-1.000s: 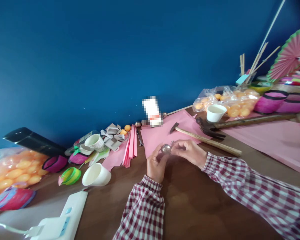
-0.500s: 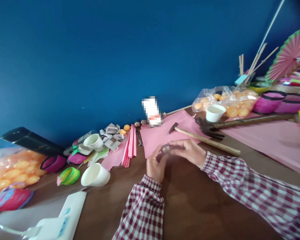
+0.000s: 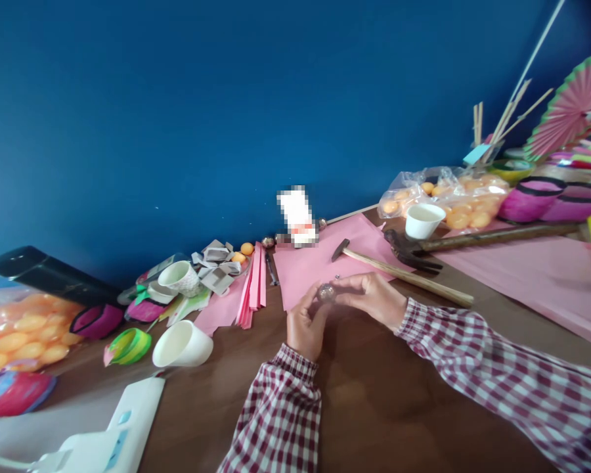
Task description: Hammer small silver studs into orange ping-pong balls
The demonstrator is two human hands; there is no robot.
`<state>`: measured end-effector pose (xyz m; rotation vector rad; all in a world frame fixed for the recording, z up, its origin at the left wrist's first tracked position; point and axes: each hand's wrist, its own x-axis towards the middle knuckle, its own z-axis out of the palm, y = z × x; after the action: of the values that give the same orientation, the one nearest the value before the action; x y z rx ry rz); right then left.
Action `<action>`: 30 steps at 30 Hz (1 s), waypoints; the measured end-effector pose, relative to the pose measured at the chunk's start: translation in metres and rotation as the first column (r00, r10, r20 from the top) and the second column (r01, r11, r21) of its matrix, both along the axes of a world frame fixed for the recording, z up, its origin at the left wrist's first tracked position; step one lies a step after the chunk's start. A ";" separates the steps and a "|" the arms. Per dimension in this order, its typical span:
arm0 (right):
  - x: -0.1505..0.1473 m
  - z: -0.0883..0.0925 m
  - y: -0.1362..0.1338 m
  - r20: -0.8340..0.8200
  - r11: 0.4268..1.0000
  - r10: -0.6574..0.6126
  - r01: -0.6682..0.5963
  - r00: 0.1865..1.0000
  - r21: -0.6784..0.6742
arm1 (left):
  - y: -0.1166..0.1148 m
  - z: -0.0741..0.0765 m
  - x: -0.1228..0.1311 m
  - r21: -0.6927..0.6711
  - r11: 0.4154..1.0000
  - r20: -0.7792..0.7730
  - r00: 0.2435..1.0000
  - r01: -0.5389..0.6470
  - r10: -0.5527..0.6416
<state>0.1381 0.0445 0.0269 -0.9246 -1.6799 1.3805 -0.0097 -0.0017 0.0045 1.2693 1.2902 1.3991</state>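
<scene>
A small, shiny round metal ball (image 3: 326,293) is pinched between my two hands above the front edge of a pink sheet (image 3: 310,269). My left hand (image 3: 305,328) grips it from the left with thumb and fingers. From the right, the fingertips of my right hand (image 3: 372,297) close on its other side; whether the ball has a slot or loop cannot be made out. Just beyond my hands a small hammer (image 3: 398,268) lies across the pink sheet. Similar metal balls (image 3: 268,242) sit at the back beside a pixelated white item (image 3: 298,213).
To the right lie a claw hammer (image 3: 408,249), a white cup (image 3: 424,221) and bagged orange balls (image 3: 467,203). On the left are folded pink strips (image 3: 251,289), a tipped white cup (image 3: 184,345), another bag of orange balls (image 3: 24,328) and a power strip (image 3: 138,407). A blue wall (image 3: 226,118) rises behind.
The view has shifted slightly, so things on the left stand a little farther left. My hands keep nearly the same hold on the metal ball.
</scene>
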 end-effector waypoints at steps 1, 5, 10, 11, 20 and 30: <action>0.000 0.000 0.000 0.003 1.000 -0.010 0.010 1.000 -0.003 | 0.000 0.000 0.000 0.003 1.000 -0.006 1.000 0.000 0.000; -0.001 0.002 -0.002 0.022 0.998 -0.062 0.061 0.998 0.018 | 0.000 0.000 0.000 0.014 1.000 -0.053 0.999 0.000 0.001; -0.003 0.005 -0.003 -0.002 0.997 -0.058 0.058 0.998 0.042 | 0.000 0.004 0.000 -0.034 0.999 0.044 0.999 0.028 -0.026; -0.003 0.006 -0.004 -0.011 0.997 -0.047 0.047 0.999 0.057 | 0.000 0.004 0.000 -0.052 0.998 0.080 0.996 0.034 -0.030; -0.005 0.005 -0.016 0.048 0.953 -0.079 0.061 0.996 0.296 | -0.005 0.012 0.003 -0.053 0.992 0.311 0.946 0.113 -0.091; -0.009 0.007 -0.022 0.115 0.865 -0.140 0.065 0.983 0.498 | -0.004 0.013 0.003 -0.065 0.991 0.383 0.920 0.119 -0.085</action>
<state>0.1293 0.0224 0.0341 -0.8125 -1.9383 0.7608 -0.0066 -0.0061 0.0174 0.9338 0.9922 1.4140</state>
